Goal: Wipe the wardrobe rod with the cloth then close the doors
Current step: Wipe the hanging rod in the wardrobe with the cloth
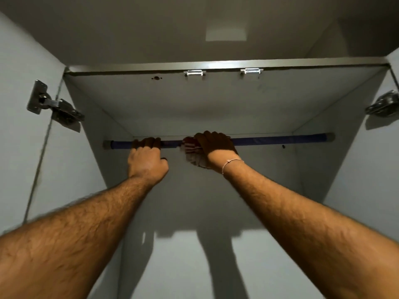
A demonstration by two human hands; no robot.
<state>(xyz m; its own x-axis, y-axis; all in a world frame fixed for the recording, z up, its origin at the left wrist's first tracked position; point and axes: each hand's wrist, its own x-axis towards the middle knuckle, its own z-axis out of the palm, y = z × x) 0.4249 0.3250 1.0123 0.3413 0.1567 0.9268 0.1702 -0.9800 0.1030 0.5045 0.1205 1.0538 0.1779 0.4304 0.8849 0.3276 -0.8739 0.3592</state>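
A dark blue wardrobe rod [278,140] runs across the open wardrobe, from the left wall to the right wall. My left hand [146,160] grips the rod left of its middle, fingers curled over the top. My right hand [216,149] presses a pale striped cloth [192,152] around the rod near its middle. The cloth hangs a little below the rod under my palm. A thin bracelet sits on my right wrist. Both wardrobe doors stand open; the left door [19,147] and the right door [375,169] frame the view.
A metal hinge [54,106] is fixed at the upper left and another hinge [383,104] at the upper right. Two small metal catches [194,72] sit under the front edge of the top panel. The back wall [194,244] carries my arms' shadows.
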